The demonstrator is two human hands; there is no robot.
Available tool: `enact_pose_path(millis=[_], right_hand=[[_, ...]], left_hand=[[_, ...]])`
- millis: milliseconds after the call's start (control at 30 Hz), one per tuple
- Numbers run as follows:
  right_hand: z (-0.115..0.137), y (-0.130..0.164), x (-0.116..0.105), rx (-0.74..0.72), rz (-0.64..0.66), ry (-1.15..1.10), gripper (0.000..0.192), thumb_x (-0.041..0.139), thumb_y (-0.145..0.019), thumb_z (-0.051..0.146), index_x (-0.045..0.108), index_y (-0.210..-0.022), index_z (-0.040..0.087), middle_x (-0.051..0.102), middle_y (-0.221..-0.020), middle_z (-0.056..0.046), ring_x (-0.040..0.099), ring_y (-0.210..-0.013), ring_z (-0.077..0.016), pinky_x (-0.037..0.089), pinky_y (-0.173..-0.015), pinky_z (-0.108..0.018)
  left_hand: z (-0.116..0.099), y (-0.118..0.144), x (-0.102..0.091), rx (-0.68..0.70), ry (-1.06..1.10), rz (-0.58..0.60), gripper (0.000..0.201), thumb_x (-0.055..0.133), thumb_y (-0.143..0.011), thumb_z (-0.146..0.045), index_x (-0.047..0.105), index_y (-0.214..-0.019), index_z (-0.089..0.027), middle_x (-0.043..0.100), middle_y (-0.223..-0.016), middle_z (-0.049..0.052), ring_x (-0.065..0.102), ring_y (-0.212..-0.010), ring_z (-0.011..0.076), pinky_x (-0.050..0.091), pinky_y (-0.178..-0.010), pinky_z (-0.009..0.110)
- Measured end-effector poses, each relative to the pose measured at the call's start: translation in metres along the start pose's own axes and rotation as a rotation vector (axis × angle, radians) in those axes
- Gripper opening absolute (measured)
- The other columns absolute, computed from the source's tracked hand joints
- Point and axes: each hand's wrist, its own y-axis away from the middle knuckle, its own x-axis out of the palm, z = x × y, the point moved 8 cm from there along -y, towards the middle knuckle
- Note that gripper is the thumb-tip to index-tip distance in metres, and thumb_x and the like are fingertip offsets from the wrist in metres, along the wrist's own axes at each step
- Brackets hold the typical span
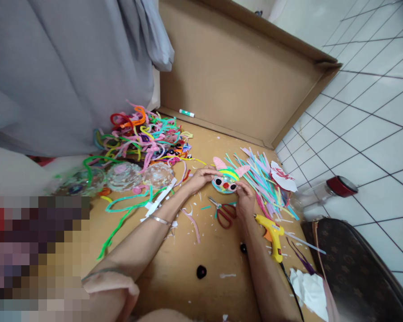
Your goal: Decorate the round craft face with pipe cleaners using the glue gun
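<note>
A small craft face (227, 178) made of striped pipe cleaners, with pink ears, two googly eyes and a red nose, rests low over the cardboard sheet (188, 264). My left hand (201, 177) grips its left edge. My right hand (244, 196) pinches its lower right edge. Red-handled scissors (224, 213) lie just below the craft face, between my wrists. A yellow glue gun (272, 234) lies beside my right forearm.
A heap of coloured pipe cleaners (144, 136) lies at the back left, with clear plastic domes (124, 175) in front. Cut strips (265, 179), a red-capped jar (325, 190), a brown bag (356, 268), crumpled tissue (309, 288), a black pompom (201, 271) and a glue stick (186, 113) surround me.
</note>
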Motion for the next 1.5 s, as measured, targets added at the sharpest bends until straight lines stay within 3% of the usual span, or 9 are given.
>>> enact_pose_path(millis=[200,433,1133,1500], right_hand=[[0.013,0.004,0.001,-0.067,-0.033,0.050,0.023,0.070,-0.068,0.040,0.077,-0.077,0.020,0.064,-0.102,-0.008,0.056,-0.093,-0.0215,0.047,-0.076,-0.033],[0.018,0.003,-0.001,-0.135,-0.029,0.122,0.023,0.068,-0.071,0.039,0.079,-0.082,0.022,0.066,-0.106,-0.009,0.057,-0.105,-0.0242,0.048,-0.084,-0.036],[0.023,0.008,0.002,-0.179,-0.012,0.179,0.030,0.061,-0.079,0.042,0.080,-0.095,0.024,0.065,-0.097,-0.007,0.056,-0.090,-0.0217,0.047,-0.078,-0.036],[0.021,0.010,-0.001,-0.160,-0.056,0.141,0.027,0.065,-0.075,0.041,0.081,-0.089,0.024,0.066,-0.096,-0.006,0.058,-0.089,-0.0216,0.050,-0.083,-0.039]], left_hand=[[-0.002,0.000,0.001,0.007,-0.069,0.022,0.010,0.078,-0.066,-0.023,0.084,-0.074,-0.021,0.062,-0.091,0.005,0.054,-0.093,0.0197,0.042,-0.091,0.032],[-0.003,0.000,0.002,0.021,-0.093,0.037,0.012,0.075,-0.070,-0.020,0.084,-0.079,-0.021,0.066,-0.094,0.006,0.055,-0.097,0.0212,0.041,-0.098,0.035],[-0.003,0.000,0.003,0.054,-0.084,0.059,0.015,0.075,-0.073,-0.022,0.085,-0.084,-0.023,0.062,-0.089,0.006,0.052,-0.096,0.0220,0.039,-0.097,0.035],[-0.004,0.002,0.004,0.054,-0.092,0.064,0.017,0.077,-0.072,-0.031,0.085,-0.086,-0.023,0.066,-0.099,0.007,0.054,-0.101,0.0230,0.040,-0.099,0.035]])
